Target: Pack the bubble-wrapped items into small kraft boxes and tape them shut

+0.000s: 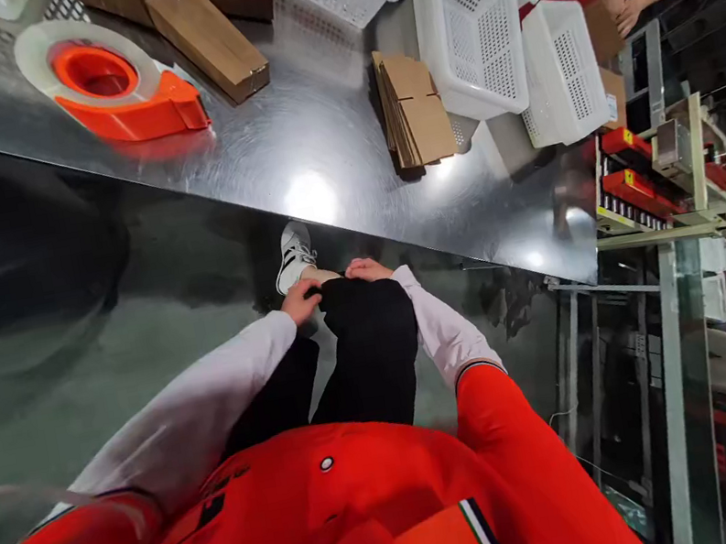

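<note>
From my remote seat, both hands sit low on the person's raised knee, below the edge of the steel surface (325, 130). The left hand (302, 302) is loosely curled, fingers bent over the top of the black trouser leg (368, 345), gripping nothing that I can make out. The right hand (368, 269) lies palm down and fairly flat on the same knee, fingers together; it holds nothing that shows. One white shoe (294, 254) pokes out just beyond the knee, beside the left hand.

On the surface, well apart from both hands, I count one orange tape dispenser (116, 90) with a clear roll on it, one stack of flattened cardboard (412, 110) and three brown cartons (210, 42) near the far edge. I count four white perforated baskets (469, 31) clustered at the far right, some tipped on their sides. A co-worker's forearm and hand (625, 10), in a red sleeve, rests by the baskets.
</note>
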Demonstrator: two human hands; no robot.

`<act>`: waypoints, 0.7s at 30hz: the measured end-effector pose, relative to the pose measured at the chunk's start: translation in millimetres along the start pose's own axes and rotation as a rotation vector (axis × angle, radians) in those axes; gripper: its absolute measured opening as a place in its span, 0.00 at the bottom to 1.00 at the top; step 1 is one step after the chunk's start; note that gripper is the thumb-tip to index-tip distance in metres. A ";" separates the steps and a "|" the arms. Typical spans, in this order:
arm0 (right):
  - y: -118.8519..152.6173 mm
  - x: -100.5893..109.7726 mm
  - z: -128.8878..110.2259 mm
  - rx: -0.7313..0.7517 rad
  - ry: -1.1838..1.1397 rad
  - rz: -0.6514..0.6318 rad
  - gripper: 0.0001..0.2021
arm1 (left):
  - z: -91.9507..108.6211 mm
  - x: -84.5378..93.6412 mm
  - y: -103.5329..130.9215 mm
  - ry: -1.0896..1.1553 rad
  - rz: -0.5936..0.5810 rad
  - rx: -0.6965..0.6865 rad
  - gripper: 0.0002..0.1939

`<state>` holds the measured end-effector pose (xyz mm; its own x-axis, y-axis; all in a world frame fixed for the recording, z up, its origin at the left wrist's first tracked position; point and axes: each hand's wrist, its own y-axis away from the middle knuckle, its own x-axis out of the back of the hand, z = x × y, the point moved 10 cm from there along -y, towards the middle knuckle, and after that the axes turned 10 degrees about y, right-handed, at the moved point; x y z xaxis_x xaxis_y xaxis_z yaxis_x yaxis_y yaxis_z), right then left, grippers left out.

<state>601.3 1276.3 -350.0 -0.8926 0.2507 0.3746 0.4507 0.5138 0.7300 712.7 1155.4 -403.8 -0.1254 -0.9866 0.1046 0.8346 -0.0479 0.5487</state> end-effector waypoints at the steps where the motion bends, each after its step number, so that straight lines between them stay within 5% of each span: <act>1: 2.2 -1.1 -5.0 0.052 0.043 -0.023 0.13 | -5.5 -4.3 10.7 0.022 0.004 -0.006 0.20; 5: 10.7 -11.4 -19.6 0.169 0.160 -0.165 0.16 | -28.2 -5.7 29.2 0.072 0.062 0.038 0.20; 9: 14.9 -24.0 -36.6 0.235 0.245 -0.244 0.16 | -30.4 17.4 -4.8 0.038 0.136 0.086 0.17; 13: 15.4 -29.8 -45.6 0.228 0.276 -0.272 0.17 | -23.8 21.9 -35.1 -0.030 0.069 0.138 0.20; 18: 10.6 -34.6 -50.8 0.243 0.318 -0.307 0.18 | -16.5 5.1 -28.6 -0.090 -0.046 0.116 0.18; 21: 3.4 -36.7 -55.9 0.280 0.345 -0.269 0.15 | -11.0 11.7 -26.1 -0.136 -0.036 0.075 0.20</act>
<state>636.1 1223.0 -329.3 -0.9002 -0.1814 0.3959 0.1436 0.7346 0.6631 695.3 1143.4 -426.0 -0.2307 -0.9538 0.1923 0.7867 -0.0666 0.6138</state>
